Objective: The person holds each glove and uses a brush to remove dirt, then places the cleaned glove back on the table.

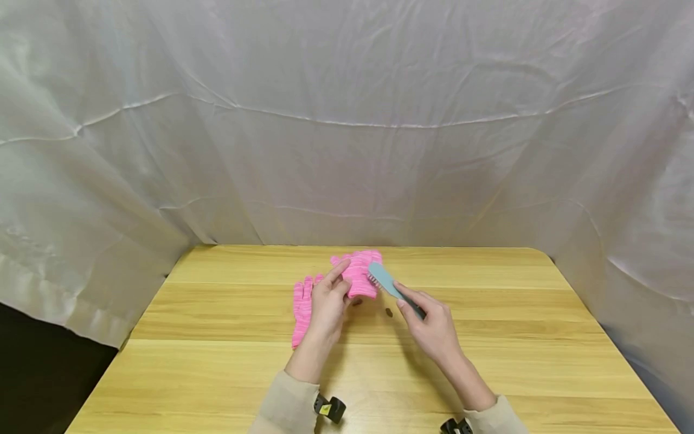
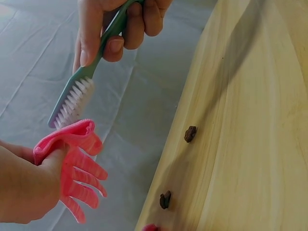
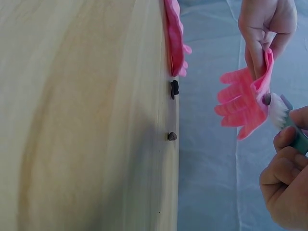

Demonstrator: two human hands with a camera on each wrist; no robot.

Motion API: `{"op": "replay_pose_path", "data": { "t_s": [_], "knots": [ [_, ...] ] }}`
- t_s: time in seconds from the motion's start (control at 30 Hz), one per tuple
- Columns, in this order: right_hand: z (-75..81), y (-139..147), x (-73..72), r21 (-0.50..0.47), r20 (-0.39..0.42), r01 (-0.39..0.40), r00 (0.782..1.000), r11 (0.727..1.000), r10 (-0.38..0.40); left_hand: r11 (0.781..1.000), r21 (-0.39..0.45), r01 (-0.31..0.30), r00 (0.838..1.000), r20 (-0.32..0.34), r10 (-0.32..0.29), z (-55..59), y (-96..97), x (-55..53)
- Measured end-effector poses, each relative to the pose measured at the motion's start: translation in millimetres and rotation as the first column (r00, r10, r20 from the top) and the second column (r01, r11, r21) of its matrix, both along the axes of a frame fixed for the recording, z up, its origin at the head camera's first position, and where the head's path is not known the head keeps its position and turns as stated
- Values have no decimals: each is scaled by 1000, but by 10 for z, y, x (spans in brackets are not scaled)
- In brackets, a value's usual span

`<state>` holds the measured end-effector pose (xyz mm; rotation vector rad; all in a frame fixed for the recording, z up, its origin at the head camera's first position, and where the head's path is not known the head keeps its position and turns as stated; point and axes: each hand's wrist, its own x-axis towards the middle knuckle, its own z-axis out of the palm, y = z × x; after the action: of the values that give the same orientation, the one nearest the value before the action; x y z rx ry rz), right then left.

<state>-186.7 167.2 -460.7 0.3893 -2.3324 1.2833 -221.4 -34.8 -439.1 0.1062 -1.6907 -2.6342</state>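
My left hand (image 1: 328, 304) pinches a pink knit glove (image 1: 359, 272) at its cuff and holds it up above the table, its fingers hanging loose in the wrist views. A brush (image 1: 382, 277) with a blue-green handle and white bristles is in my right hand (image 1: 435, 327), gripped by the handle. Its bristles (image 3: 277, 111) are right at the glove's cuff side. Between glove and bristles, the right wrist view shows a small dark lump (image 3: 266, 99) on the knit. A second pink glove (image 1: 301, 310) lies on the table beside my left forearm.
Two small dark brown lumps, one nearer the right hand (image 1: 388, 312) and another by the left hand (image 1: 356, 302), lie on the wooden table (image 1: 515, 361). A grey cloth curtain (image 1: 347, 150) hangs behind the table and along its sides.
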Motion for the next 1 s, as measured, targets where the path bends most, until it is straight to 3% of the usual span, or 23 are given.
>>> {"op": "replay_pose_path", "data": {
  "t_s": [0.27,0.47,0.6,0.83,1.0],
  "knots": [
    [2,55,-10,-23,58,11,998,1000,-9,1000,6,11,1000,-13,-11,16,-44,-7],
    [26,147,-25,-55,83,39,996,998,-35,1000,-9,-25,999,-21,25,11,-57,-26],
    [39,175,-32,-65,59,39,998,997,-35,999,-34,-30,999,-26,29,7,-48,-22],
    [46,85,-5,-21,-51,-3,999,1000,2,999,-50,-18,1000,-8,18,-7,29,3],
    [16,24,13,13,-65,-26,997,1000,27,999,-42,4,1000,-4,-5,-30,79,12]
  ]
}}
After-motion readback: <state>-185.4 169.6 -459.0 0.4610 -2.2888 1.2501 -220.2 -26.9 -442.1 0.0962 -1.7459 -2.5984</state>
